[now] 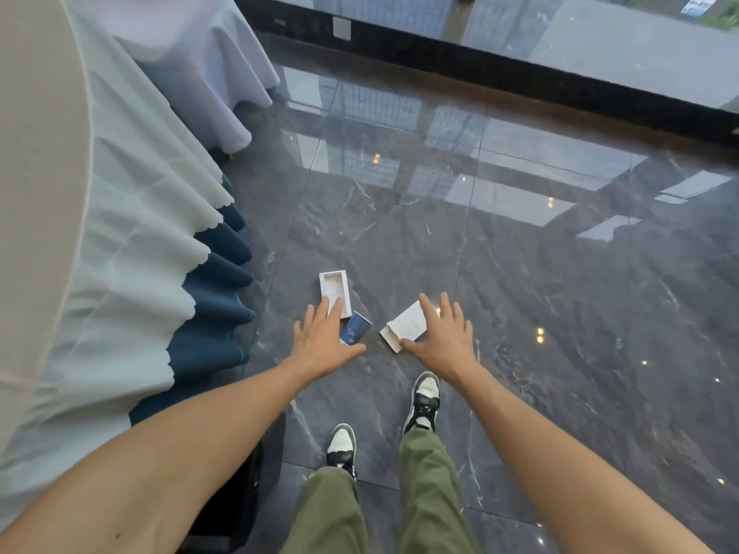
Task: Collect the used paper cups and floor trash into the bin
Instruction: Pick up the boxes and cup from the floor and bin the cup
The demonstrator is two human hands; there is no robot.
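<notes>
Head view: blue paper cup lies just beside left-hand fingers.

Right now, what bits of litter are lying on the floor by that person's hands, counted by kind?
White open box tray: 1
White box sleeve: 1
Blue paper cup: 1
Total: 3

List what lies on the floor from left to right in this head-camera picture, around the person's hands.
Blue table skirt → open white box tray → blue paper cup → white carton, partly under the right hand.
</notes>
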